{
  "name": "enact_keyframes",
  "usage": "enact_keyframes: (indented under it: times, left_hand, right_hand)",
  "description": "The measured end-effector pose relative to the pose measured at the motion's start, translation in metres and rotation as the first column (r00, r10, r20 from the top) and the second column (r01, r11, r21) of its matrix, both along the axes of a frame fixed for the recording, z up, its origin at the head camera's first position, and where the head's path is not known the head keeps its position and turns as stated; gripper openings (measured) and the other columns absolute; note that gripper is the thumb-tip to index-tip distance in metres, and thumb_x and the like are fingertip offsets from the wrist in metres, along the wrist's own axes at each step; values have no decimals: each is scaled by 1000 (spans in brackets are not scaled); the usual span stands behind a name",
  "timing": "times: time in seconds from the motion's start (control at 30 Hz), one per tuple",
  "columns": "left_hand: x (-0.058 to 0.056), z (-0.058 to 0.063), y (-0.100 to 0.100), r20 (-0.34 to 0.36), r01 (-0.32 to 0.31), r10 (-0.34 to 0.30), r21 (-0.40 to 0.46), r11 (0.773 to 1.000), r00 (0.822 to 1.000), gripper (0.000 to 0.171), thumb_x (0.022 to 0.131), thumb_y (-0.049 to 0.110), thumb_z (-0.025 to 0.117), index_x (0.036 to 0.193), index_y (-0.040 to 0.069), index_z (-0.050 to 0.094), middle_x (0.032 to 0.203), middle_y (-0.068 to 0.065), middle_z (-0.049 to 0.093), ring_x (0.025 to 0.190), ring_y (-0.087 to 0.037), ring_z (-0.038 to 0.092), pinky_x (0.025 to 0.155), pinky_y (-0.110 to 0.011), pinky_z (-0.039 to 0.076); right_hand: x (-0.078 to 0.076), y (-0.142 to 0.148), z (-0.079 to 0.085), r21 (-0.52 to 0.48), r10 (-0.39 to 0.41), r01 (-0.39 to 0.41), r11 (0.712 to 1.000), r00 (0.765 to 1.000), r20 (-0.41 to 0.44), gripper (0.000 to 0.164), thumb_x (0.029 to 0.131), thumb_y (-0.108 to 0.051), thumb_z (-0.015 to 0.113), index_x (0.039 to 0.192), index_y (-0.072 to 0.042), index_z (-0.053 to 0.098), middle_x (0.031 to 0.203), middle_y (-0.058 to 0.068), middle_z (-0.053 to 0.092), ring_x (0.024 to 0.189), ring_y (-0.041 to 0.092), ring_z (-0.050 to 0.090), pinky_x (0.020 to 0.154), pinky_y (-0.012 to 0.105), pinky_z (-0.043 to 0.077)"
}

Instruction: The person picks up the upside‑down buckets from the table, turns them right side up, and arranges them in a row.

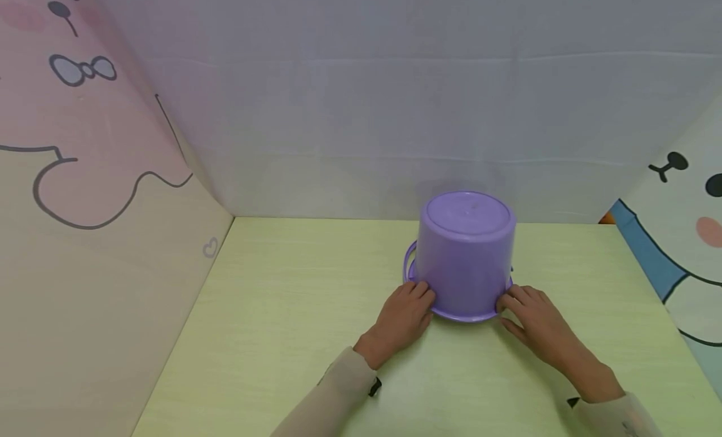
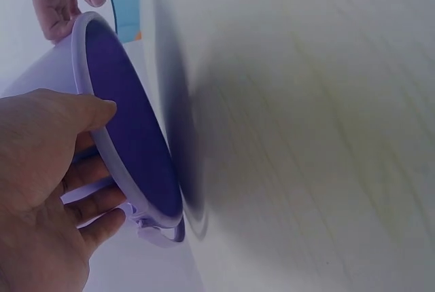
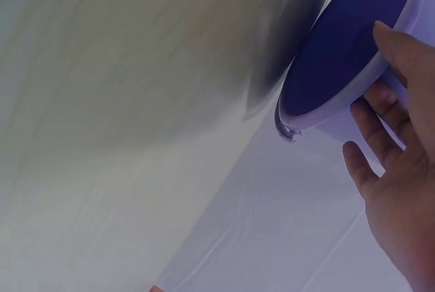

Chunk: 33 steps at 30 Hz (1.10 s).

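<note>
Purple bucket — upside down, tilted over table | left hand, right hand — fingers partly closed, pinching its rim

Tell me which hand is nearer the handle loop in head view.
The left hand: it grips the purple bucket beside the handle loop; the right hand grips the opposite side.

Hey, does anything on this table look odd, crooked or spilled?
Yes: the purple bucket is upside down and tilted, its near rim raised off the table, held by the left grip and right grip. Odd because buckets normally stand open side up. No spill or damage shows.
</note>
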<state>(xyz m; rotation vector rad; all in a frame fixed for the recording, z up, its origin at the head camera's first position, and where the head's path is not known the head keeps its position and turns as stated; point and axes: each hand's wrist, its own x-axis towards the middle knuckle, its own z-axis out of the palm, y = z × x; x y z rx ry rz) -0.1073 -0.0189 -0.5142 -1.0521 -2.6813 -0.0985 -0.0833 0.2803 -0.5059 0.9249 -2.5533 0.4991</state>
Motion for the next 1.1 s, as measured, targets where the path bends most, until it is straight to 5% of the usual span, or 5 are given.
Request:
enact_keyframes:
  times: [0.07,0.33,0.67,1.1]
  left_hand:
    - [0,2,0,19,-2,2,3,1000,1000,19,101,31,71,109,17,63,107,4,58,96,-16,53,88,-27,50]
    - [0,10,-2,71,3,-6,42,999,997,25,101,36,73,109,16,61,106,2,56,96,-16,51,83,-26,48]
    - [0,20,-4,127,16,-25,74,997,992,28,101,36,74,109,14,59,106,2,54,95,-16,49,83,-24,46]
    - [0,28,-9,173,24,-48,134,991,984,28,100,36,74,102,15,56,102,3,52,96,-15,49,80,-23,47]
  right_hand:
    - [0,-1,2,-7,-3,3,1000,1000,-15,58,110,-58,24,94,-15,60,97,0,58,94,32,62,80,57,51]
    - [0,-4,8,-24,9,-11,1000,999,-45,57,110,-58,26,94,-14,59,96,-2,57,91,28,61,79,53,50]
    - [2,-4,12,-37,20,-22,999,999,-40,56,110,-57,28,96,-13,60,100,-3,57,92,22,57,81,30,45]
    - [5,-4,19,-63,20,-23,998,999,-40,54,110,-56,31,96,-12,59,102,-4,56,92,17,54,78,24,43]
